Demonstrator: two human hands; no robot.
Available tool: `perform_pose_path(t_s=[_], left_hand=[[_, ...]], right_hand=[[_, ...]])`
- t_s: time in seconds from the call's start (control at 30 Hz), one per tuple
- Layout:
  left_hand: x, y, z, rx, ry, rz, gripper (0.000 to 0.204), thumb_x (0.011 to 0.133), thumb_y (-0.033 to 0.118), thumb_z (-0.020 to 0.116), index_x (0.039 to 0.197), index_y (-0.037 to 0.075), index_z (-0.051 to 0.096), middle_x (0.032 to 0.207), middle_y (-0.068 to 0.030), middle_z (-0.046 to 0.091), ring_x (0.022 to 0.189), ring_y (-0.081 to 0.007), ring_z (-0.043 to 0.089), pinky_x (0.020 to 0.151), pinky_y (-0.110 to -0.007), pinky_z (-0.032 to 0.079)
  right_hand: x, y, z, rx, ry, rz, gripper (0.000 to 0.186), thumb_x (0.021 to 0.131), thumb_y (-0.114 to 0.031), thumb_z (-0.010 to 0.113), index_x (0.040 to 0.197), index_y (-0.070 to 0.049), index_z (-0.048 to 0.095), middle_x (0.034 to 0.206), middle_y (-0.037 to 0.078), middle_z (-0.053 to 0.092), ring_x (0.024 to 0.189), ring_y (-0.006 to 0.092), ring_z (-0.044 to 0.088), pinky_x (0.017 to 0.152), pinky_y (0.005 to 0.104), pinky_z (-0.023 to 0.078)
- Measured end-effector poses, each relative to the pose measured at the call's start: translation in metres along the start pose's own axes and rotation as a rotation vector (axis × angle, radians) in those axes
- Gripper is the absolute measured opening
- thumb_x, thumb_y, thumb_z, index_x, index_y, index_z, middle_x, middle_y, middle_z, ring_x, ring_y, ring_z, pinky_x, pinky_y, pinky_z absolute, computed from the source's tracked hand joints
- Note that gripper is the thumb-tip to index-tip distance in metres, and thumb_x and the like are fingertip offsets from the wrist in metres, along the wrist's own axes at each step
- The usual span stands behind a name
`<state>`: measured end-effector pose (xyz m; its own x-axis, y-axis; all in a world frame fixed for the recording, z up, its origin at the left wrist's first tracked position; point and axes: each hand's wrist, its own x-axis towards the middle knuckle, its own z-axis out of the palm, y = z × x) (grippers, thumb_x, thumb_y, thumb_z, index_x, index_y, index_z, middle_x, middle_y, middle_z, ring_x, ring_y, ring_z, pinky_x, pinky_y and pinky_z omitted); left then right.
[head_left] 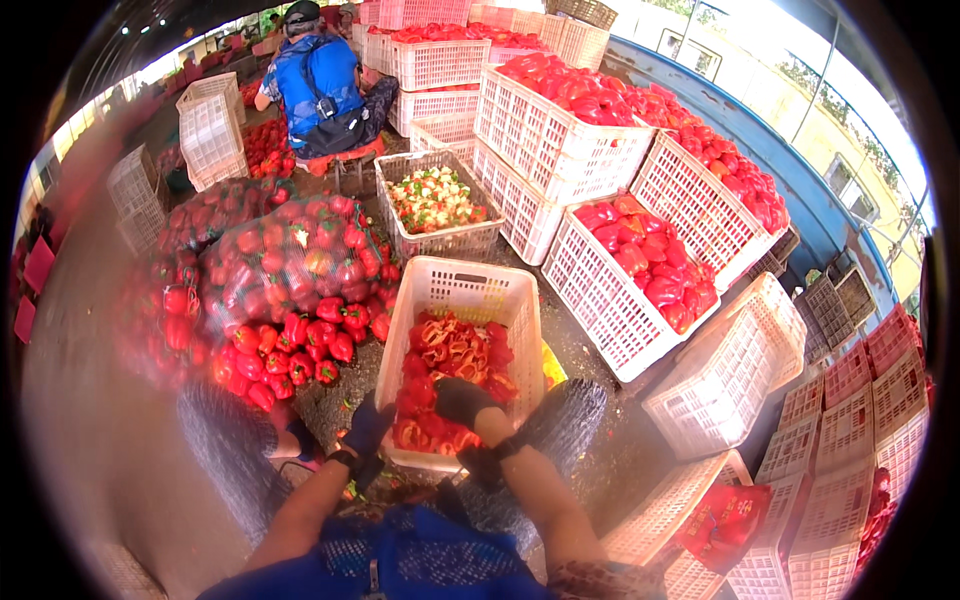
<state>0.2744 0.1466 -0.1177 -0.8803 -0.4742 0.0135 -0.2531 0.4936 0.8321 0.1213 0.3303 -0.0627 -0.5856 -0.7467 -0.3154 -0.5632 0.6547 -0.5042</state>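
Observation:
A pale plastic crate [470, 274] stands between my knees, partly filled with cut, hollowed red pepper pieces [455, 345]. My right hand [464, 401], in a dark glove, reaches into the crate over the pieces. Its fingers blend into one dark shape, so their grip does not show. At the crate's near left side is my left hand [367, 428], also dark-gloved, close against the wall. Whether its fingers are closed on anything is not clear. Whole red peppers [290, 355] lie heaped on the floor left of the crate.
Mesh sacks of red peppers [285, 260] lie at left. Beyond my crate sits a grey crate [440, 243] holding pale and green-red scraps. Stacked white crates [565, 150] heaped with peppers flank the right. A person in blue [315, 90] sits further back. More crates [725, 375] stand near right.

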Motion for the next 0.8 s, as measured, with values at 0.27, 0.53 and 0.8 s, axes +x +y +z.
perform_pose_path(t_s=[0.27, 0.53, 0.8], left_hand=[[0.004, -0.003, 0.0, -0.053, -0.067, -0.143, 0.045, 0.088, 0.033, 0.065, 0.123, 0.007, 0.056, 0.103, -0.0195, 0.068, 0.093, -0.0361, 0.066, 0.081, -0.044, 0.052], [0.004, 0.0, 0.0, -0.11, -0.068, -0.065, 0.044, 0.089, 0.029, 0.065, 0.125, 0.005, 0.056, 0.101, -0.0176, 0.068, 0.091, -0.0308, 0.067, 0.08, -0.041, 0.052], [0.003, 0.003, -0.005, -0.107, -0.071, -0.066, 0.044, 0.089, 0.027, 0.064, 0.125, 0.003, 0.056, 0.108, -0.0191, 0.067, 0.098, -0.0309, 0.066, 0.085, -0.04, 0.051]], right_hand=[[-0.014, -0.013, -0.004, -0.054, 0.096, -0.081, 0.025, 0.086, -0.016, 0.048, 0.1, -0.003, 0.065, 0.107, 0.018, 0.065, 0.1, 0.0347, 0.064, 0.086, 0.0441, 0.052], [-0.018, -0.023, -0.012, -0.073, 0.049, -0.106, 0.026, 0.086, -0.023, 0.051, 0.101, -0.006, 0.064, 0.107, 0.019, 0.066, 0.101, 0.0356, 0.064, 0.088, 0.0455, 0.052], [-0.027, -0.035, -0.02, -0.027, -0.027, -0.055, 0.034, 0.088, -0.024, 0.047, 0.113, -0.008, 0.063, 0.122, 0.019, 0.063, 0.111, 0.0359, 0.062, 0.094, 0.0446, 0.049]])
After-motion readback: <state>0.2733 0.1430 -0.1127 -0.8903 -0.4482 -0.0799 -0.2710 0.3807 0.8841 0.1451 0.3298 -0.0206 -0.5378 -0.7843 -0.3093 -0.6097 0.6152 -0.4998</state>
